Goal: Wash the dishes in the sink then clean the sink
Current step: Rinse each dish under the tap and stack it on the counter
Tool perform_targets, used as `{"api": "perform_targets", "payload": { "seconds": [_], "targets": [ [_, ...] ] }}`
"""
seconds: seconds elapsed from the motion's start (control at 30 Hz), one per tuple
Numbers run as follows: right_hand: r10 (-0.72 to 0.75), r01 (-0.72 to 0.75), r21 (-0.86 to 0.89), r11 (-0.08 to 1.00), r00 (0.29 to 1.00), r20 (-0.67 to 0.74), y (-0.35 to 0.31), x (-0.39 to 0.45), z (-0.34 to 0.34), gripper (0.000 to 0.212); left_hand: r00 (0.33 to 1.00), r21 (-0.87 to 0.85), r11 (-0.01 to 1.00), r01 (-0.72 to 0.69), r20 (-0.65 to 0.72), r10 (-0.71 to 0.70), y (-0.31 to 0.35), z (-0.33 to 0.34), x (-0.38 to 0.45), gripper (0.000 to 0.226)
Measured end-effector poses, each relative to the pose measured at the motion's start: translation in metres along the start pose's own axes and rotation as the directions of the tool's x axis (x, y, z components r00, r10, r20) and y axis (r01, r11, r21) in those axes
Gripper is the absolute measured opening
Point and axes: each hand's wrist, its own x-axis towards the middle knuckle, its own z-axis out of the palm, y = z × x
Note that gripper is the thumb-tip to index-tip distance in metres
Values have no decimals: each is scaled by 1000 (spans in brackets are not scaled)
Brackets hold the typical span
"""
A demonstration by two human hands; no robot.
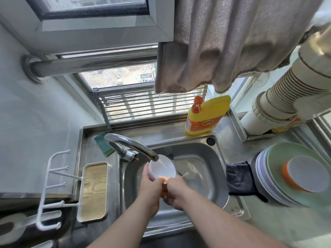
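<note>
Head view: your left hand is gripping the white bowl under the running faucet. Your right hand is curling around its near rim, mid-frame over the sink.

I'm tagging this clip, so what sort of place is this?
Most likely a small home kitchen: a steel sink with a running faucet, a yellow dish soap bottle by the window, and stacked plates beside the basin.

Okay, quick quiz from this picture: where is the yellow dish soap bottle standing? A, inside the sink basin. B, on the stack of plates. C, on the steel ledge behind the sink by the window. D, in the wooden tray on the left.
C: the yellow dish soap bottle stands upright on the steel ledge behind the sink, against the window.
</note>
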Motion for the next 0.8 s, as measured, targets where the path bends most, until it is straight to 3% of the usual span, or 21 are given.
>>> {"api": "perform_targets", "payload": {
  "seconds": [0.07, 0.17, 0.3, 0.37, 0.5, 0.63, 0.7, 0.8],
  "targets": [
    [-11, 13, -66, 998, 1000, 24, -1, 4, -7, 32, 1000, 124, 992, 7, -1, -7, 4, -1, -1, 65],
    [-30, 22, -169, 985, 998, -48, -3, 13, -38, 41, 984, 292, 954, 68, 139, -112, 12, -9, 0, 53],
    [30, -32, -93, 995, 999, -24, 5, -2, -18, 38, 997, 148, 987, 69, 29, -74, -2, 8, -1, 69],
    [0, -2, -167, 986, 1000, -10, 7, -5, -14, 38, 997, 129, 988, 81, -26, -78, -4, 11, -4, 66],
    [-121, 87, -234, 968, 983, -135, 2, 1, -47, 39, 957, 258, 944, 204, 149, -248, 15, -1, -10, 57],
    [-18, 10, -81, 997, 995, -98, 9, -2, -24, 42, 995, 88, 991, 99, -37, -96, -7, 22, -12, 63],
    [-73, 67, -125, 990, 997, -38, 7, -9, -19, 40, 995, 32, 997, 69, -80, -66, -14, 25, -14, 62],
    [-203, 193, -216, 957, 979, -25, -7, -18, -38, 38, 990, 33, 991, 129, 53, -131, -2, 9, -13, 60]
  ]
}}
